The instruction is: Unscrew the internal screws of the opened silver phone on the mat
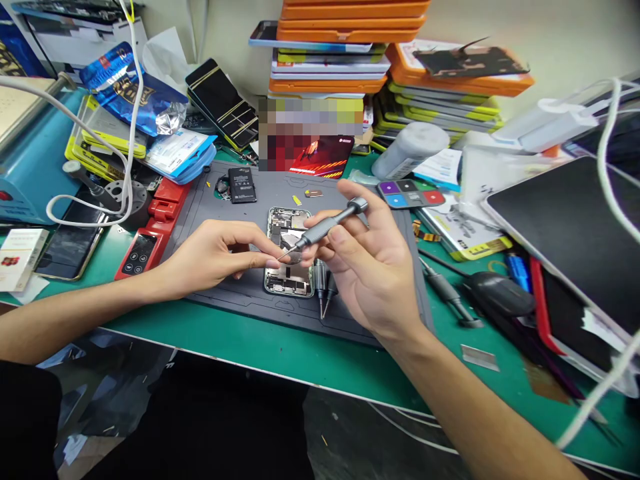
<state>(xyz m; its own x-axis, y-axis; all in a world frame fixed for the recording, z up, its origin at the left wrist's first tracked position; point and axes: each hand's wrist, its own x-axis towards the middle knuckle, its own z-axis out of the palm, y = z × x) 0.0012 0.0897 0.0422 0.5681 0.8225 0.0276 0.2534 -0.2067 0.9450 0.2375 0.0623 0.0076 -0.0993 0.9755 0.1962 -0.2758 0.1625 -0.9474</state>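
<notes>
My right hand (pixel 367 267) holds a grey screwdriver (pixel 325 229), tilted with its thin tip pointing down to the left. The fingers of my left hand (pixel 225 257) are pinched together at that tip; whatever they may hold there is too small to make out. Beneath both hands an opened phone (pixel 289 283) lies on the dark grey mat (pixel 240 293), its inner parts showing and its middle partly covered by my fingers. Two more screwdrivers (pixel 321 287) lie against the phone's right side, partly behind my right hand.
A black battery (pixel 242 185) lies at the mat's back left. A red device (pixel 140 255) stands left of the mat. Stacked orange cases (pixel 350 32) rise behind. Right of the mat are another screwdriver (pixel 447 290), a black mouse-like object (pixel 503 293) and a large dark panel (pixel 565 227).
</notes>
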